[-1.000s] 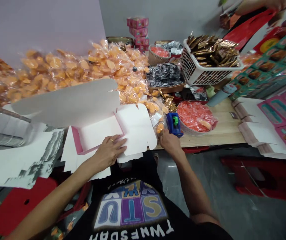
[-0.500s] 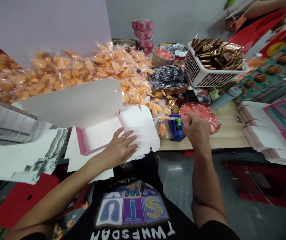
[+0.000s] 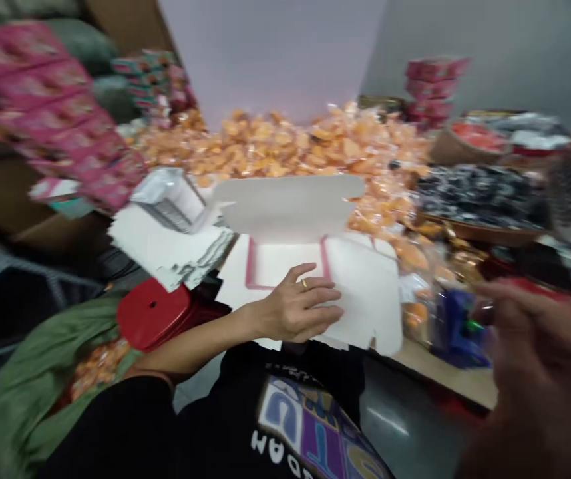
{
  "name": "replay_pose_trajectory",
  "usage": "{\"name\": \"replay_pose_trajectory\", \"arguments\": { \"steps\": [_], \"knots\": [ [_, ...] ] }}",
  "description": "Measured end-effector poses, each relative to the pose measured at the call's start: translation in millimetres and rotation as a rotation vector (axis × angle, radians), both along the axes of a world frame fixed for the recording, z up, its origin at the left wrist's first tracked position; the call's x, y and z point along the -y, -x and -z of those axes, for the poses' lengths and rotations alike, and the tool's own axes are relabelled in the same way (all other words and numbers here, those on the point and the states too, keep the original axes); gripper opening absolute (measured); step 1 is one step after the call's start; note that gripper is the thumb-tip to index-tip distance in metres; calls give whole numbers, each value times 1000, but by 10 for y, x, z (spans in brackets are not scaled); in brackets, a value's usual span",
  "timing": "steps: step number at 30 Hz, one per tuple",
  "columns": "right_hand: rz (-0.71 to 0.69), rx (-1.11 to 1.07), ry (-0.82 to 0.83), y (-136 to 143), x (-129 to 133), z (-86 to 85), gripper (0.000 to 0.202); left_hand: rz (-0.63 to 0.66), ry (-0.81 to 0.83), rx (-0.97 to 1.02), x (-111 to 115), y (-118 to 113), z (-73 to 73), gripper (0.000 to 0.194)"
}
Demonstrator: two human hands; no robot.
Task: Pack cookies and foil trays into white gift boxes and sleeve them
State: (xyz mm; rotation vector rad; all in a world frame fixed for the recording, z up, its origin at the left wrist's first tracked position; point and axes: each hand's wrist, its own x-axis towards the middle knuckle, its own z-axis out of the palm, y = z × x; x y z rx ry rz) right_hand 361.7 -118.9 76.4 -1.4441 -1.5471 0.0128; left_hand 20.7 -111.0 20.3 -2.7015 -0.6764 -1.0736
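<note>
My left hand [image 3: 305, 303] lies open with fingers spread, a ring on one of them, over the right side of a part-folded carton [image 3: 365, 293]. The carton is white inside with pink edges; its wide back flap [image 3: 290, 206] stands up and its tray is bare. At the right, my right hand [image 3: 530, 332] is smeared by motion, close to the camera. Its fingers are near a blue tape dispenser [image 3: 458, 326] at the table's front edge. Whether tape is between those fingers, I cannot make out.
Orange wrapped packets [image 3: 275, 150] are heaped along the back. A box of black packets [image 3: 480, 193] stands at the right. Flat white cartons [image 3: 160, 246] lie left, with pink boxes [image 3: 66, 113] stacked beyond. A red stool [image 3: 153, 313] and green sack [image 3: 30, 379] are below.
The view has swung to the left. My right hand, earlier pinching a strip of tape drawn from the dispenser, appears nearer and blurred. My left hand stays on the carton.
</note>
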Motion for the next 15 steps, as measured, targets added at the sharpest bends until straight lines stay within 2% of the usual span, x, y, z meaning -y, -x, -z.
{"name": "replay_pose_trajectory", "arguments": {
  "steps": [2,4,7,9,10,12,14,15],
  "knots": [
    [-302,11,-15,416,-158,270,29,-134,-110,128,40,302,-63,24],
    [-509,138,-145,863,-342,530,39,-332,-228,215,66,684,-192,23],
    [-636,367,-317,1370,-572,797,43,-702,-407,356,-8,1416,-478,15],
    [-678,556,-261,1542,-664,851,40,-948,-460,492,-192,1987,-693,19],
    [-699,650,-181,1591,-691,840,37,-1055,-431,551,-323,2278,-798,20],
    [-746,809,22,1653,-719,753,30,-1287,-203,606,-611,2817,-989,11],
    [-762,911,225,1703,-713,618,29,-1569,196,519,-846,3214,-1139,10],
    [-743,942,314,1726,-694,547,30,-1612,364,424,-919,3329,-1196,20]
  ]
}}
